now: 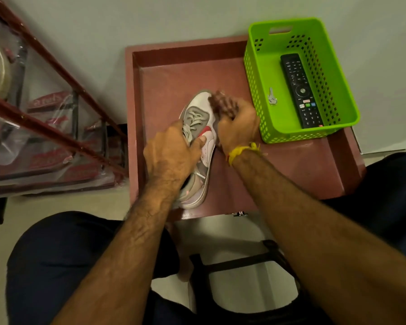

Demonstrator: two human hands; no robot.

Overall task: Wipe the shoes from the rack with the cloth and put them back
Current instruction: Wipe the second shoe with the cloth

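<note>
Both forearms are seen bare to the elbow, with no sleeves in view, and are covered in dark hair. A yellow thread band (240,151), knotted with loose ends, is worn round the right wrist. The legs are clad in dark navy trousers (56,259). No rings or watch can be made out.

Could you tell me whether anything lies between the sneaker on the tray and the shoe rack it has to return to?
Nothing visible does. The sneaker lies on the red tray, held by the left hand; the rack stands left, with bare floor between. The green basket sits on the opposite side.
</note>
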